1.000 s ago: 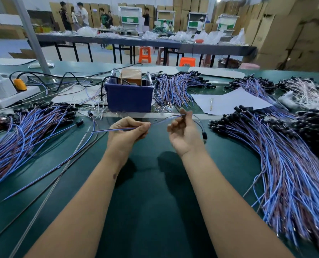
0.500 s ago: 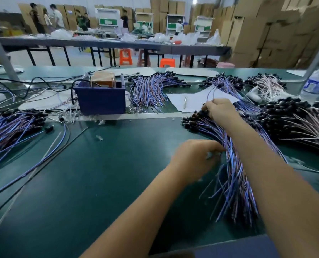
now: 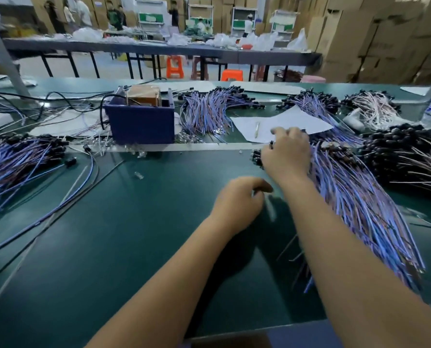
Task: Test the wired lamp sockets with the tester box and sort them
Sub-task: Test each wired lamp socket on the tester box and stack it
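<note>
Left hand (image 3: 238, 202) loosely curled; right hand (image 3: 286, 156) reaches forward, fingers bent.

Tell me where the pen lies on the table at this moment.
In the head view the pen lies on the white paper sheet, right of the blue tester box and just beyond the right hand.

One view only, head-worn, wide-angle. Camera is sitting above the near edge of the green worktop (image 3: 88, 259), looking forward and down. Both forearms are entering from the bottom edge; the left hand (image 3: 237, 204) is sitting near centre frame, the right hand (image 3: 286, 156) beyond it, to the right. Blue tester box (image 3: 141, 121) is lying in the middle distance, left of centre. Upper frame is taking in a far table (image 3: 159, 50) and stacked cartons (image 3: 375, 38). Straight edges are bowing toward the frame borders. Near things are looming large; motion blur is softening the right-side wire pile (image 3: 360, 204).
</note>
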Demonstrator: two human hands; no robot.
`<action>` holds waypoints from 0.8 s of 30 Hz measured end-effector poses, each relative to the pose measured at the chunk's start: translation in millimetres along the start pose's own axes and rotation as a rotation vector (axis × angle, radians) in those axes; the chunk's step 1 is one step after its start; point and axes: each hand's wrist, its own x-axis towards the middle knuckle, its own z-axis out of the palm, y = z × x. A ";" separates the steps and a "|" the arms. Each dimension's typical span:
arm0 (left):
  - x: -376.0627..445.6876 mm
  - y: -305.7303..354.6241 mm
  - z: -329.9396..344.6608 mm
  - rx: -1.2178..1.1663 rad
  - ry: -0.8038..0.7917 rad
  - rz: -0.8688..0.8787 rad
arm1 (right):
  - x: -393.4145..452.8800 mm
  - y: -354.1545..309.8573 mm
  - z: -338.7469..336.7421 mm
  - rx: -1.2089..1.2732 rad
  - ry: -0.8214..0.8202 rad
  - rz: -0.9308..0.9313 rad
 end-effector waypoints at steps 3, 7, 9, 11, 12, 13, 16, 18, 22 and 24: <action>-2.5 -27.7 -39.8 0.056 0.161 -0.119 | -17.8 -52.2 28.9 0.115 -0.104 -0.129; -13.5 -71.7 -99.2 0.289 0.312 -0.260 | -43.4 -114.5 70.1 0.308 -0.316 -0.193; -19.0 -93.6 -127.1 0.453 0.375 -0.365 | -53.3 -141.2 85.6 0.377 -0.384 -0.237; -24.3 -113.3 -151.2 0.615 0.409 -0.484 | -61.5 -162.4 97.2 0.438 -0.430 -0.268; -26.6 -121.3 -160.9 0.676 0.418 -0.543 | -64.7 -169.0 102.2 0.464 -0.450 -0.275; -28.4 -128.8 -169.4 0.712 0.430 -0.598 | -67.1 -173.3 107.0 0.472 -0.464 -0.285; -28.8 -144.5 -184.8 0.757 0.474 -0.722 | -67.1 -173.1 116.2 0.441 -0.481 -0.296; -25.2 -149.4 -189.5 0.802 0.467 -0.766 | -64.9 -169.5 117.9 0.483 -0.483 -0.271; -20.3 -156.7 -198.5 0.777 0.489 -0.754 | -66.8 -166.1 117.9 0.535 -0.475 -0.285; -21.1 -159.3 -203.4 0.684 0.541 -0.758 | -68.1 -165.1 117.8 0.555 -0.467 -0.288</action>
